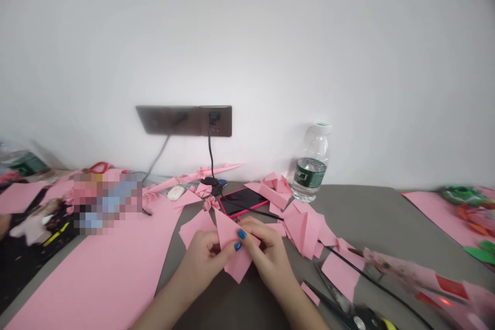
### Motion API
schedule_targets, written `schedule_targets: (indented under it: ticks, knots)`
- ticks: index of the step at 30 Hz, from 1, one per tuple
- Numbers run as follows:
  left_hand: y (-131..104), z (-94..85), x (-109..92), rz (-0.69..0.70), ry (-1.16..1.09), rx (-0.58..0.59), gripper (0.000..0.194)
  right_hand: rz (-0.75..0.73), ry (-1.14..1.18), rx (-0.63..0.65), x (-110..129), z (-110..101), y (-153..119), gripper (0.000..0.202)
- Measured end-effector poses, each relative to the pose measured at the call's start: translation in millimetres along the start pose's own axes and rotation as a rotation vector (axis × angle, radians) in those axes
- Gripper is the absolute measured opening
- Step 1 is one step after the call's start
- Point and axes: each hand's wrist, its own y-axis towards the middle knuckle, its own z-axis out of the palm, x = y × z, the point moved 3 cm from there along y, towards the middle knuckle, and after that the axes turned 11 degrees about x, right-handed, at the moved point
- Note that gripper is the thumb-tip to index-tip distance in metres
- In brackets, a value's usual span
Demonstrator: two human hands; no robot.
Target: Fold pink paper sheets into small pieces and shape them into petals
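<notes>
Between my two hands is a folded piece of pink paper (228, 228), held upright with a point at the top. My left hand (203, 258) pinches its left side with thumb and fingers. On the right, the thumb and fingers of my right hand (268, 247) press the same paper together. More pink paper (198, 227) shows behind my left hand, and a crumpled pile of pink paper pieces (303, 227) lies right of my right hand. Just beyond my hands lies a phone (245, 200) in a pink case.
Black-handled scissors (342, 307) and a pink glue gun (433, 281) with a red light lie at right, a black cable (371, 276) crossing there. A water bottle (309, 165) stands by the wall below-right of a socket panel (166, 120). A large pink sheet (108, 268) covers the left.
</notes>
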Motion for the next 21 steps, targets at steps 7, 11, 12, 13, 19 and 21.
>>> schedule_targets:
  ticks: [7, 11, 12, 13, 19, 21]
  knots:
    - [-2, 0.2, -3, 0.064, 0.013, -0.009, 0.04, 0.03, -0.035, -0.017, -9, 3, -5, 0.028]
    - [-3, -1.6, -7, 0.111, -0.009, 0.018, 0.041, 0.075, -0.017, -0.028, -13, 2, -8, 0.03]
    - [-3, -2.2, -7, 0.118, -0.016, 0.017, 0.042, 0.077, -0.012, -0.04, -13, 1, -9, 0.031]
    - [-3, -2.4, -8, 0.123, -0.023, 0.024, 0.042, 0.077, -0.007, -0.051, -12, 0, -9, 0.031]
    - [-3, -1.3, -8, 0.118, -0.049, 0.088, 0.041, 0.064, -0.006, -0.136, -12, -5, -8, 0.03]
    - [-3, -1.0, -9, 0.117, -0.057, 0.105, 0.041, 0.07, -0.005, -0.166, -12, -7, -8, 0.03]
